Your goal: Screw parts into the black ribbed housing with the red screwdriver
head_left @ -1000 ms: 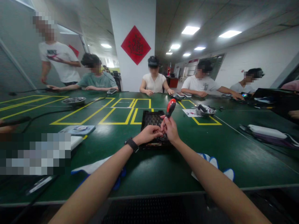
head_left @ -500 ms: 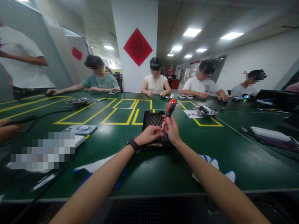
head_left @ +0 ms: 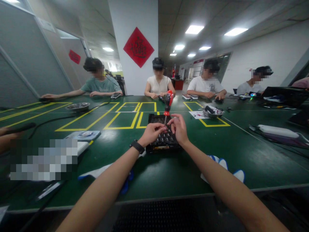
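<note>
The near edge of the green bench [head_left: 166, 183] runs below my forearms, and a stretch of its surface lies between that edge and the black case [head_left: 164, 147]. A blue-edged white glove [head_left: 98, 171] lies partly under my left forearm, another glove [head_left: 239, 175] beside my right one, so room at my elbows is narrower. On the far side, yellow tape [head_left: 118, 128] outlines boxes left of the case; a metal bowl [head_left: 213, 111] sits far right, well apart from me. My arms reach in from both sides and meet over the case. My left hand [head_left: 153, 132] pinches the screwdriver [head_left: 168, 102] low on its shaft; it stands nearly upright above the case, red-and-black handle up. My right hand [head_left: 179, 129] is just beside the shaft, fingers parted and bent; I cannot tell whether they touch it.
</note>
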{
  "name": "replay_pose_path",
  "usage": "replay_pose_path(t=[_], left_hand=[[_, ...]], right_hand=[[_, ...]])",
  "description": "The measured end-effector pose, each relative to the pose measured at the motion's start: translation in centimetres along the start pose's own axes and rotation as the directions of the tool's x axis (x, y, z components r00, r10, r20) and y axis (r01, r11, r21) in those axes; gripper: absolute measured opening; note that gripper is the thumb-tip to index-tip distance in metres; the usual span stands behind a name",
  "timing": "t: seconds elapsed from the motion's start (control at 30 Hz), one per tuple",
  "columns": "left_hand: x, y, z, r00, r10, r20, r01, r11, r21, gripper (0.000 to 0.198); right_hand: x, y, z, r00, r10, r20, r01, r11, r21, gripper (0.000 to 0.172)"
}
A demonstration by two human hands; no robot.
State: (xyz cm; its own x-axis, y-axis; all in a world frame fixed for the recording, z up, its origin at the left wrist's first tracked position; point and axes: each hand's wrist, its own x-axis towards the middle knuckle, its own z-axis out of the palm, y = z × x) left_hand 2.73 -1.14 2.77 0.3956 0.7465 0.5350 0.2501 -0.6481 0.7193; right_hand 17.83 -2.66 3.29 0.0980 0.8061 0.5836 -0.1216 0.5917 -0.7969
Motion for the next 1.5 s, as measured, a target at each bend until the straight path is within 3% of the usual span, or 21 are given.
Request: replay_pose_path(t=[0.07, 0.13, 0.2, 0.27, 0.3, 0.33, 0.43, 0.63, 0.73, 0.87, 0.93, 1.0, 1.13, 1.27, 1.37, 1.5], left_hand=[[0.4, -1.1, -1.1, 0.976, -0.046, -0.214, 0.05, 0.999, 0.012, 0.034], [0.6, -2.7, -2.5, 0.903, -0.103, -0.417, 0.151, 0.985, 0.083, 0.036], [0.4, -4.8, -4.1, 0.833, -0.203, -0.515, 0.319, 0.936, 0.148, 0.036], [-0.1, -6.7, -5.5, 0.78, -0.358, -0.513, 0.522, 0.825, 0.218, 0.037], [-0.4, -7.5, -6.0, 0.769, -0.448, -0.456, 0.602, 0.747, 0.283, 0.037], [-0.7, -8.1, -6.3, 0.76, -0.484, -0.434, 0.629, 0.716, 0.303, 0.035], [-1.2, -9.3, -6.6, 0.751, -0.55, -0.366, 0.659, 0.665, 0.351, 0.03], [-1.0, -8.9, -6.2, 0.749, -0.614, -0.251, 0.651, 0.608, 0.455, 0.026], [-1.2, -8.3, -6.1, 0.755, -0.613, -0.232, 0.634, 0.59, 0.5, 0.029], [-1.6, -7.4, -5.5, 0.764, -0.585, -0.272, 0.617, 0.541, 0.571, 0.035], [-1.7, -7.0, -5.2, 0.773, -0.561, -0.296, 0.6, 0.495, 0.629, 0.038], [-1.8, -6.7, -5.0, 0.779, -0.547, -0.308, 0.587, 0.463, 0.664, 0.04], [-1.8, -6.5, -4.7, 0.787, -0.533, -0.311, 0.574, 0.445, 0.688, 0.042], [-1.9, -6.4, -4.6, 0.786, -0.531, -0.317, 0.572, 0.427, 0.7, 0.042], [-2.0, -6.3, -4.6, 0.782, -0.537, -0.317, 0.577, 0.432, 0.693, 0.042], [-2.0, -6.1, -4.5, 0.78, -0.54, -0.315, 0.581, 0.44, 0.684, 0.042]], right_hand=[[0.4, 0.8, -0.5, 0.99, -0.017, -0.14, 0.01, 0.999, -0.051, 0.027], [1.0, 1.9, -1.3, 0.961, 0.022, -0.277, -0.04, 0.997, -0.06, 0.025], [1.7, 3.1, -2.3, 0.905, 0.132, -0.404, -0.146, 0.989, -0.003, 0.022], [2.4, 4.1, -3.4, 0.819, 0.315, -0.479, -0.298, 0.948, 0.112, 0.02], [2.7, 4.6, -3.9, 0.792, 0.368, -0.487, -0.342, 0.929, 0.145, 0.02], [2.9, 5.0, -4.4, 0.773, 0.402, -0.491, -0.371, 0.914, 0.165, 0.02], [3.1, 6.0, -5.4, 0.761, 0.417, -0.497, -0.394, 0.906, 0.156, 0.021], [3.7, 7.6, -5.2, 0.799, 0.375, -0.47, -0.446, 0.894, -0.045, 0.02], [4.9, 8.2, -4.9, 0.776, 0.442, -0.451, -0.564, 0.806, -0.181, 0.021], [6.4, 8.4, -4.8, 0.728, 0.56, -0.394, -0.684, 0.623, -0.379, 0.027], [6.7, 8.1, -4.6, 0.739, 0.566, -0.365, -0.669, 0.552, -0.498, 0.034], [6.4, 7.5, -4.2, 0.779, 0.531, -0.334, -0.605, 0.493, -0.625, 0.038], [5.2, 6.3, -2.8, 0.854, 0.456, -0.251, -0.43, 0.349, -0.833, 0.021], [5.5, 5.0, -2.6, 0.875, 0.43, -0.221, -0.323, 0.179, -0.929, 0.022], [7.4, 3.2, -4.7, 0.89, 0.395, -0.229, -0.275, 0.063, -0.959, 0.026], [10.1, -0.9, -11.0, 0.919, 0.307, -0.247, -0.229, -0.092, -0.969, 0.028]])
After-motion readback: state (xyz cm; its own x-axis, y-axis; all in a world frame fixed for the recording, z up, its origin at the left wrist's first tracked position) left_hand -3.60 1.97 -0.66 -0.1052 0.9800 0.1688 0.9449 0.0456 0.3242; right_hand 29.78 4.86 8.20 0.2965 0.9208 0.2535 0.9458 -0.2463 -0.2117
